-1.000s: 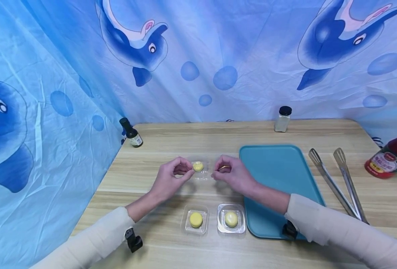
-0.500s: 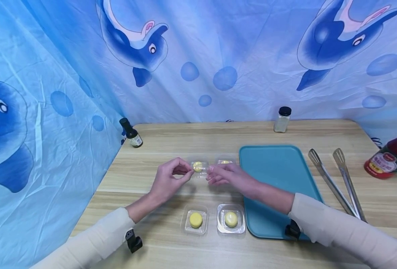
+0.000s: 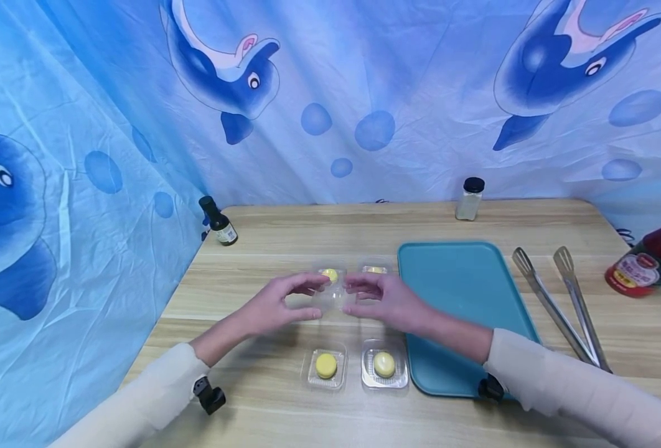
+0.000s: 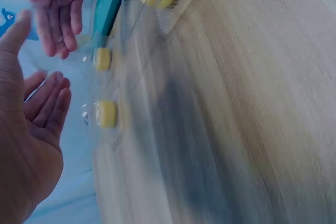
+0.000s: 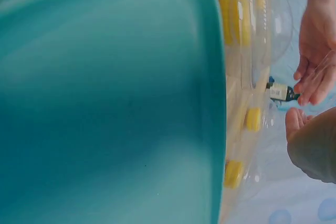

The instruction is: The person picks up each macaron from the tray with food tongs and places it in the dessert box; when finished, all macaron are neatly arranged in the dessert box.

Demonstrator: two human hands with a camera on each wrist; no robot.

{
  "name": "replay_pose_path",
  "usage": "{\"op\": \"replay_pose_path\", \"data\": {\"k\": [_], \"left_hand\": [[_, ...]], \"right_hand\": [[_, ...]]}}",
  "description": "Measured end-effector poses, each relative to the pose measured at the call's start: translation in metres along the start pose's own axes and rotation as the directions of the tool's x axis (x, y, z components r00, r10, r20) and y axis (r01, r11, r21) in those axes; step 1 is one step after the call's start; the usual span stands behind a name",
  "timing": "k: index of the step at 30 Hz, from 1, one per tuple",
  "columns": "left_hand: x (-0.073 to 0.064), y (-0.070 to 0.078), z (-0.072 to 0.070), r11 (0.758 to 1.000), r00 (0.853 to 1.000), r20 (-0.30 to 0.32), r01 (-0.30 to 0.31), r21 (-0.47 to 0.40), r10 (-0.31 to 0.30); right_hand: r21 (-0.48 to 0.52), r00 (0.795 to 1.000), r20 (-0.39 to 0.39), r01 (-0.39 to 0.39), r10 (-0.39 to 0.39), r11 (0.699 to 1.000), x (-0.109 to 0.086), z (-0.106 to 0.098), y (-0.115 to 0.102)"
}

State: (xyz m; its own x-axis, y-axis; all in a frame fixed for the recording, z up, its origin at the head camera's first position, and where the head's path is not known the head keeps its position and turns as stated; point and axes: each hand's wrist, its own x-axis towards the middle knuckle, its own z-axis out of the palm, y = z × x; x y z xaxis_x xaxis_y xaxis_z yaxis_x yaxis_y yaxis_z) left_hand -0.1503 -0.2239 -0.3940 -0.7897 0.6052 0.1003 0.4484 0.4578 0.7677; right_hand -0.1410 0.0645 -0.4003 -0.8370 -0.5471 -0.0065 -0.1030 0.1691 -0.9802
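In the head view, my left hand (image 3: 274,305) and right hand (image 3: 392,302) face each other, thumbs apart from the fingers. Between them is a clear plastic piece (image 3: 335,298), perhaps a lid; whether their fingertips touch it cannot be told. Just behind are two clear boxes with yellow macarons, the left macaron (image 3: 329,274) and the right macaron (image 3: 375,269). Nearer me, a left macaron (image 3: 326,366) and a right macaron (image 3: 384,364) sit in clear boxes. Both palms show in the left wrist view, with relaxed fingers.
A teal tray (image 3: 454,267) lies under my right forearm. Metal tongs (image 3: 554,311) lie to its right, beside a red-and-green jar (image 3: 646,261). A shaker with a black cap (image 3: 469,199) and a dark bottle (image 3: 220,222) stand at the back of the wooden table (image 3: 241,373).
Both hands have gone from pinched fingertips to spread thumbs and fingers. The clear piece between them has come slightly nearer to me. The boxes and tray stay where they were.
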Motion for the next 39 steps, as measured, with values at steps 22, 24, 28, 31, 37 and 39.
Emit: {"op": "replay_pose_path", "data": {"k": [22,24,28,31,37,39], "left_hand": [[-0.036,0.008,0.011,0.896,0.927,0.285,-0.329,0.299,0.246],[-0.037,0.008,0.013,0.891,0.920,0.300,-0.342,0.298,0.253],[-0.039,0.007,0.016,0.892,0.917,0.317,-0.338,0.301,0.241],[-0.040,0.007,0.018,0.888,0.920,0.320,-0.331,0.320,0.227],[-0.042,0.005,0.021,0.884,0.928,0.312,-0.313,0.348,0.206],[-0.042,0.004,0.022,0.879,0.928,0.311,-0.317,0.358,0.208]], "right_hand": [[-0.626,0.952,0.134,0.297,-0.277,0.721,-0.040,0.053,0.008],[-0.657,0.952,0.141,0.294,-0.270,0.694,-0.042,0.057,0.008],[-0.710,0.959,0.148,0.274,-0.243,0.649,-0.042,0.062,0.009],[-0.731,0.961,0.148,0.266,-0.234,0.628,-0.042,0.065,0.011],[-0.735,0.958,0.145,0.271,-0.247,0.622,-0.042,0.068,0.011],[-0.733,0.958,0.145,0.273,-0.249,0.623,-0.042,0.069,0.011]]}}
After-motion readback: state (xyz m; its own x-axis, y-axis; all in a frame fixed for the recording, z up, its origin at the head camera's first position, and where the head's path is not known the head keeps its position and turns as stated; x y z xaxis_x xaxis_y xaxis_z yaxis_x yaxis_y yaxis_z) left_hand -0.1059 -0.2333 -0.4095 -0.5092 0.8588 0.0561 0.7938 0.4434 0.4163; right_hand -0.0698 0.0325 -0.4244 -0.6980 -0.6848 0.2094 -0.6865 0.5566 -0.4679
